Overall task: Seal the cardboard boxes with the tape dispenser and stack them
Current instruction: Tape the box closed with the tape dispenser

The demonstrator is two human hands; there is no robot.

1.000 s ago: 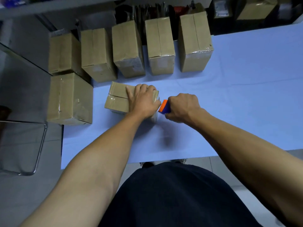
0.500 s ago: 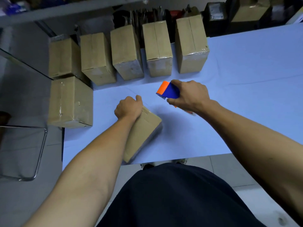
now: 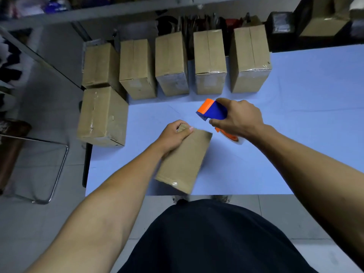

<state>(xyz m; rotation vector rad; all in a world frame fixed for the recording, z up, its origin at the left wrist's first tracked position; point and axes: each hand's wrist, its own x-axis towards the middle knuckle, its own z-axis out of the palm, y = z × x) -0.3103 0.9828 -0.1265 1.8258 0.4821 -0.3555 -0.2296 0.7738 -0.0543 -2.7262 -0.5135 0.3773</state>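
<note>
Near the front edge of the blue tabletop [image 3: 295,95], the left hand [image 3: 174,134] grips the far end of a tilted cardboard box [image 3: 184,164]. The right hand [image 3: 239,118] holds the tape dispenser [image 3: 211,111] lifted just beside it. I judge the box is being turned for sealing; next it should lie flat before the dispenser meets its seam.

The brown cardboard box [image 3: 185,160] under the left hand [image 3: 173,134] is motion-blurred, its near corner smeared, and the forearm covers its left edge. The right hand [image 3: 239,118] hides the handle and most of the clear roll of the blue and orange tape dispenser [image 3: 211,110]. The pale blue bench [image 3: 295,134] runs off the right edge. Items on the back shelf [image 3: 118,10] are too dark to tell.
</note>
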